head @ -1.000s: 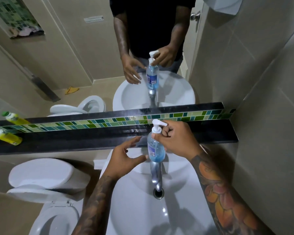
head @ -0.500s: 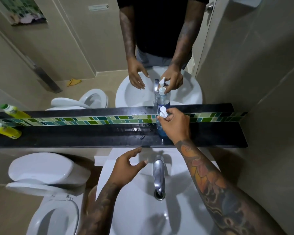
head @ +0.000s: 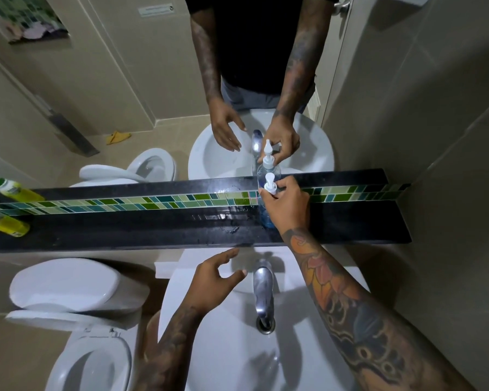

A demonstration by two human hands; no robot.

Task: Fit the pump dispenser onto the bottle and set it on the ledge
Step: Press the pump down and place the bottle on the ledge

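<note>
A clear bottle of blue liquid point(head: 266, 214) stands upright on the black ledge point(head: 153, 230), against the mirror. A white pump dispenser point(head: 269, 185) sits on its neck. My right hand point(head: 290, 206) is wrapped around the bottle's neck and right side, fingers just under the pump. My left hand point(head: 213, 280) hovers over the back rim of the white sink point(head: 215, 348), fingers spread and holding nothing. The mirror repeats the bottle and both hands above the ledge.
A chrome tap point(head: 263, 289) rises from the sink just below the ledge. Two yellow bottles with green caps point(head: 5, 222) lie at the ledge's far left. A white toilet point(head: 68, 300) stands to the left of the sink. A tiled wall closes the right side.
My right hand has carried the bottle from above the tap up onto the ledge, where its base now rests. My left hand stayed over the sink, apart from the bottle.
</note>
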